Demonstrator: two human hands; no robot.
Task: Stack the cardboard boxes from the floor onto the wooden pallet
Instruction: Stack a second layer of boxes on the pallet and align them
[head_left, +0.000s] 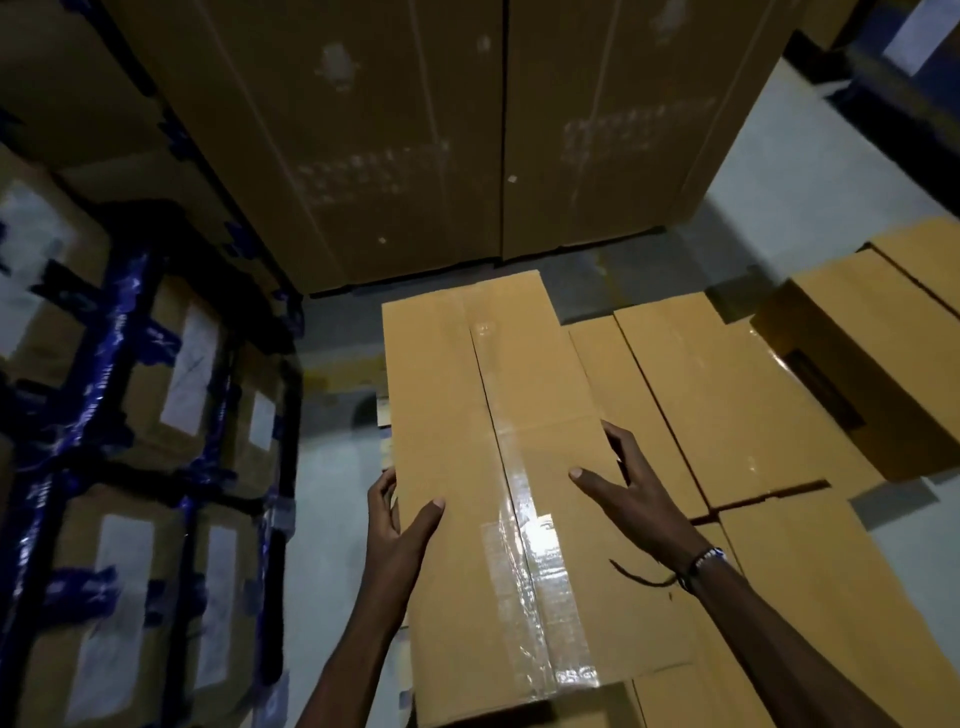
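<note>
A long tan cardboard box sealed along its top seam with clear tape (498, 467) is held between two bare hands in the lower middle of the view. It lies on top of other flat tan cardboard boxes (737, 405), which are packed side by side to its right and beneath its near end; whether a pallet is under them cannot be told.

The left hand (395, 525) is clasped on the box's left edge: the thumb is laid on the top face, while the other fingers are curled down over the side wall. The right hand (628, 483) is set at the box's right edge, with the thumb stretched flat across the top face and spread wide from the other fingers, which are bent over the right edge. A dark braided band with a loose cord (691, 566) is worn on the right wrist.

A further tan box with a dark printed patch on its side (852, 374) is seen tilted at the right. Behind, two tall brown cartons with faint white print (498, 130) are stood upright on the pale grey floor (337, 467). At the left, parcels wrapped in brown paper, bound with blue printed tape and marked with white labels (130, 415), are stacked in rows.
</note>
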